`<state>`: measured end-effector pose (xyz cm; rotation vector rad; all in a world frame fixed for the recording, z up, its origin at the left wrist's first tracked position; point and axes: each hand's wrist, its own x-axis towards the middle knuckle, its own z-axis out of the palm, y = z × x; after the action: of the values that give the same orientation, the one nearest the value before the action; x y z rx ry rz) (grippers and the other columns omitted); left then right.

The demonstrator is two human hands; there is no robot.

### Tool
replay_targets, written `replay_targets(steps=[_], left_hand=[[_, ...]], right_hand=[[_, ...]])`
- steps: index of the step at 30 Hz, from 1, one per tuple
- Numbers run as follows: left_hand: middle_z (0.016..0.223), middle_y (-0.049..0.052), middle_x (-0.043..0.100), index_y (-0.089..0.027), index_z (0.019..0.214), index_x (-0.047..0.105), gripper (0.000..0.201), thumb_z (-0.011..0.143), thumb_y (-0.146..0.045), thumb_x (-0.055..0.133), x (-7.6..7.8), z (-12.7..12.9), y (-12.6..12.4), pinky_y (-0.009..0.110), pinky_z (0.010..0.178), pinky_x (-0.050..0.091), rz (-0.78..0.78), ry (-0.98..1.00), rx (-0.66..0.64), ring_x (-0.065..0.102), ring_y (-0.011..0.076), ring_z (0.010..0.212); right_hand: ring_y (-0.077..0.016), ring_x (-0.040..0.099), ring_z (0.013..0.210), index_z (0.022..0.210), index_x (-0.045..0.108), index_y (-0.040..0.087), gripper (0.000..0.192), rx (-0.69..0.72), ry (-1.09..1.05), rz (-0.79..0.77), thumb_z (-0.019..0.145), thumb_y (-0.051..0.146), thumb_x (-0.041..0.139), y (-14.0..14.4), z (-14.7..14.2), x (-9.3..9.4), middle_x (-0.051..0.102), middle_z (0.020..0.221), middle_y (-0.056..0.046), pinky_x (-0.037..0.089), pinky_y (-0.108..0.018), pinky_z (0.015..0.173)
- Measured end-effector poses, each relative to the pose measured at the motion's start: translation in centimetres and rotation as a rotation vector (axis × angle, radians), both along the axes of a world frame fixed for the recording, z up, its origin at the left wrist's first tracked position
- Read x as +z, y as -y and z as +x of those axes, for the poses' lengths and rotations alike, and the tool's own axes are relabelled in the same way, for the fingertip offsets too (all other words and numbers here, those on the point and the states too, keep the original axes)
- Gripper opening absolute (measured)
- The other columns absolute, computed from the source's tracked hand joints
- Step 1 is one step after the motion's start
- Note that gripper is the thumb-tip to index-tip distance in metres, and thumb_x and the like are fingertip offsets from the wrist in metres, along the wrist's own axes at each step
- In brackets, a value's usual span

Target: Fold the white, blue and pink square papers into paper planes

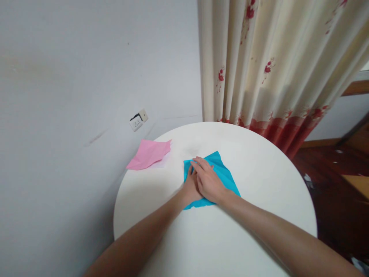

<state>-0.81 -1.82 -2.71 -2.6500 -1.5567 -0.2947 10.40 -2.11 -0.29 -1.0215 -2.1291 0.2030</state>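
A blue sheet of paper [221, 169] lies flat near the middle of the round white table [259, 184]. My right hand [208, 180] presses palm-down on it, fingers stretched toward its far left corner. My left hand [190, 188] lies flat beside and partly under the right one, on the sheet's left edge. Both hands cover much of the paper, so any folds beneath them are hidden.
A pink sheet of paper [148, 154] lies at the table's far left edge, near the grey wall. A wall socket [137, 120] sits behind it. A cream curtain with red flowers [273, 69] hangs past the table's far side. Dark wooden floor [331, 181] lies to the right.
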Motion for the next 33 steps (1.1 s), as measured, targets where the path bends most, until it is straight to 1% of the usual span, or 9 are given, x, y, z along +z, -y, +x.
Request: replay_targets(steps=[3,5,6,8,11,13,16,24,33], left_hand=[[0.157,0.009,0.034,-0.019,0.150,0.034,0.054,0.098,-0.035,0.036,0.0,-0.3,-0.6,0.053,0.118,0.018,-0.046,-0.024,0.006,0.025,0.0302,0.145],[0.158,0.007,0.032,-0.017,0.151,0.032,0.055,0.099,-0.036,0.032,-0.2,-0.5,-1.0,0.051,0.118,0.021,-0.054,-0.015,0.040,0.024,0.0279,0.146],[0.159,0.006,0.031,-0.018,0.152,0.031,0.056,0.100,-0.038,0.029,-0.3,-0.6,-1.2,0.051,0.118,0.022,-0.050,-0.009,0.052,0.024,0.0266,0.146],[0.159,0.005,0.030,-0.019,0.152,0.029,0.057,0.100,-0.042,0.027,-0.6,-0.7,-1.5,0.049,0.118,0.023,-0.035,-0.002,0.062,0.025,0.0247,0.146],[0.160,0.005,0.028,-0.017,0.152,0.029,0.059,0.100,-0.043,0.026,-0.9,-0.8,-2.0,0.048,0.119,0.022,-0.021,-0.001,0.076,0.024,0.0237,0.147],[0.160,0.004,0.027,-0.017,0.153,0.028,0.058,0.100,-0.039,0.025,-1.0,-0.9,-2.3,0.049,0.119,0.021,-0.026,-0.007,0.085,0.022,0.0233,0.148],[0.160,0.003,0.026,-0.017,0.153,0.028,0.056,0.100,-0.034,0.022,-0.9,-1.2,-2.7,0.050,0.119,0.021,-0.035,-0.016,0.094,0.020,0.0231,0.148],[0.161,0.007,0.025,-0.014,0.153,0.029,0.058,0.099,-0.037,0.026,-0.5,-2.4,-3.4,0.052,0.119,0.020,-0.059,-0.065,0.073,0.019,0.0267,0.149],[0.161,0.006,0.023,-0.014,0.153,0.026,0.059,0.099,-0.038,0.025,-0.9,-2.7,-3.7,0.054,0.120,0.018,-0.064,-0.061,0.079,0.016,0.0260,0.150]], right_hand=[[-0.0207,0.043,0.137,0.142,0.047,0.010,0.054,-0.092,-0.061,-0.193,0.090,0.011,0.032,-2.6,1.1,-2.0,0.051,0.145,-0.015,0.037,-0.043,0.114],[-0.0208,0.046,0.135,0.142,0.045,0.004,0.055,-0.188,-0.012,-0.294,0.090,0.010,0.029,-4.4,2.3,-2.9,0.051,0.144,-0.018,0.035,-0.041,0.115],[-0.0214,0.042,0.138,0.142,0.045,0.001,0.056,-0.199,0.052,-0.299,0.089,0.009,0.029,-5.0,2.9,-3.2,0.049,0.146,-0.019,0.032,-0.039,0.116],[-0.0251,0.036,0.142,0.141,0.047,0.000,0.055,-0.205,0.210,-0.273,0.089,0.009,0.032,-5.7,3.8,-3.4,0.045,0.149,-0.018,0.026,-0.041,0.118],[-0.0290,0.027,0.146,0.146,0.040,0.002,0.055,-0.231,0.398,-0.232,0.094,0.017,0.032,-5.3,4.0,-3.4,0.036,0.155,-0.016,0.021,-0.046,0.119],[-0.0284,0.023,0.148,0.150,0.035,0.006,0.056,-0.232,0.462,-0.219,0.097,0.023,0.030,-4.8,3.7,-3.4,0.030,0.158,-0.014,0.018,-0.048,0.119],[-0.0265,0.019,0.149,0.152,0.032,0.011,0.057,-0.198,0.496,-0.218,0.099,0.029,0.027,-4.4,3.2,-3.4,0.026,0.160,-0.009,0.016,-0.051,0.119],[-0.0250,0.017,0.150,0.154,0.027,0.012,0.060,-0.093,0.536,-0.200,0.099,0.035,0.025,-4.2,3.3,-3.1,0.024,0.161,-0.008,0.014,-0.052,0.120],[-0.0239,0.018,0.149,0.154,0.028,0.013,0.060,-0.100,0.521,-0.220,0.099,0.036,0.026,-4.1,3.2,-2.9,0.026,0.160,-0.007,0.014,-0.051,0.120]])
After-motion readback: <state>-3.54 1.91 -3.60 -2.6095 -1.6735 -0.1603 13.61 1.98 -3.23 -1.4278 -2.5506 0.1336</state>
